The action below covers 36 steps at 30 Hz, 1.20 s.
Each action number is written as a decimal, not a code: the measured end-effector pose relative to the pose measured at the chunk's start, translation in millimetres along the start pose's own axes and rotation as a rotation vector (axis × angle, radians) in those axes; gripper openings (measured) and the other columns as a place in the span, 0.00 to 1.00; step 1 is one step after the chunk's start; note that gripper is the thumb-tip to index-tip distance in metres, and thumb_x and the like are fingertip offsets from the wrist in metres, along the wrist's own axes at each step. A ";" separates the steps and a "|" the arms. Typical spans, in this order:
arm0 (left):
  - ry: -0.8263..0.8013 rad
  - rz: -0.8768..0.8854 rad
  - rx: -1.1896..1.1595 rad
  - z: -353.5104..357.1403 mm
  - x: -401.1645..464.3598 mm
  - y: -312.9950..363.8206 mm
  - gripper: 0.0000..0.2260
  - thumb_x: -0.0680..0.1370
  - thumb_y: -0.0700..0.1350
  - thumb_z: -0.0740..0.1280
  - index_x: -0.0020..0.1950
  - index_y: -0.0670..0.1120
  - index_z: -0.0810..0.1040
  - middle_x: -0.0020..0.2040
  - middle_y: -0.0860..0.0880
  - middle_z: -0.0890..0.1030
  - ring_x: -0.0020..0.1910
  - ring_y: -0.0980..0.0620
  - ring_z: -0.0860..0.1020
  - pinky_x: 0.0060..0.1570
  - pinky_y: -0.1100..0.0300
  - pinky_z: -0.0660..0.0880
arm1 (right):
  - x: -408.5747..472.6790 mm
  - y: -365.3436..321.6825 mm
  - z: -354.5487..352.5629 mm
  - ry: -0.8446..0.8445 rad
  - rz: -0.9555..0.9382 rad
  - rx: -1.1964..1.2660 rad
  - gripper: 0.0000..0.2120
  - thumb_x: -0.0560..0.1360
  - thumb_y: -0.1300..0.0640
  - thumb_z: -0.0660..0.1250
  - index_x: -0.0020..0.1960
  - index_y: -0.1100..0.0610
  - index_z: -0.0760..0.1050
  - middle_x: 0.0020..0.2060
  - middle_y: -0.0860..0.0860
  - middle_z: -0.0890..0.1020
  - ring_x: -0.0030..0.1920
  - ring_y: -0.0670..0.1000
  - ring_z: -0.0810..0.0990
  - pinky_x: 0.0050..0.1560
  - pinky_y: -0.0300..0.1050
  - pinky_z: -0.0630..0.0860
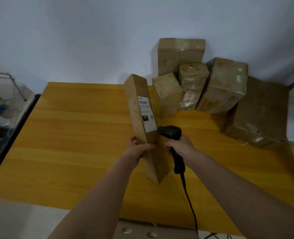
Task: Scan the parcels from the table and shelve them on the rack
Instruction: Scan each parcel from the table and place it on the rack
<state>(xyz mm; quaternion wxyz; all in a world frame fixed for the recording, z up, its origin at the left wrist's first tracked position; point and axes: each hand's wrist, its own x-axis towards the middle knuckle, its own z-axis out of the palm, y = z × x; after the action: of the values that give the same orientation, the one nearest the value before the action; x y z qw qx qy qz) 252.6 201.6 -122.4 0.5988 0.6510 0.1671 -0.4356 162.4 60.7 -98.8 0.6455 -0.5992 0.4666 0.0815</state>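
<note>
One long parcel (143, 118) stood tilted above the table (73, 135), my left hand (139, 149) wrapped round its lower middle. My right hand (180, 145) was closed on the scanner (171, 133), its head almost touching the label (147, 114). That close, I judged the read might fail, or the one-handed grip slip.
</note>
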 end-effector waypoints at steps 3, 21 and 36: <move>0.005 0.096 -0.013 0.1 -19.3 2.5 0.44 0.66 0.29 0.76 0.75 0.48 0.57 0.67 0.43 0.70 0.59 0.43 0.72 0.51 0.47 0.74 | -19.6 -0.3 -6.4 0.075 -0.071 -0.029 0.07 0.73 0.66 0.67 0.51 0.59 0.74 0.37 0.55 0.74 0.38 0.54 0.75 0.39 0.45 0.72; -0.239 0.302 0.183 20.7 -113.0 40.3 0.44 0.66 0.24 0.70 0.75 0.54 0.59 0.66 0.42 0.72 0.62 0.40 0.73 0.45 0.50 0.77 | -173.8 -41.4 -64.1 0.173 -0.529 -0.066 0.04 0.74 0.66 0.69 0.48 0.64 0.78 0.40 0.63 0.81 0.37 0.55 0.78 0.46 0.58 0.79; -0.393 0.299 0.247 -7.2 -145.6 44.6 0.42 0.66 0.21 0.64 0.73 0.53 0.61 0.64 0.42 0.73 0.62 0.39 0.72 0.47 0.51 0.76 | -272.4 -22.5 -33.2 0.204 -0.594 0.106 0.05 0.74 0.64 0.70 0.47 0.56 0.78 0.41 0.56 0.82 0.35 0.48 0.79 0.35 0.35 0.76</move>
<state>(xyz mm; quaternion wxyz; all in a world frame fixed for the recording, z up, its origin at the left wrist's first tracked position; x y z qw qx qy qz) 206.1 242.4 16.9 0.5933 0.6397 -0.1048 -0.4773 10.4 150.1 112.6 0.6211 -0.6798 0.3374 -0.1955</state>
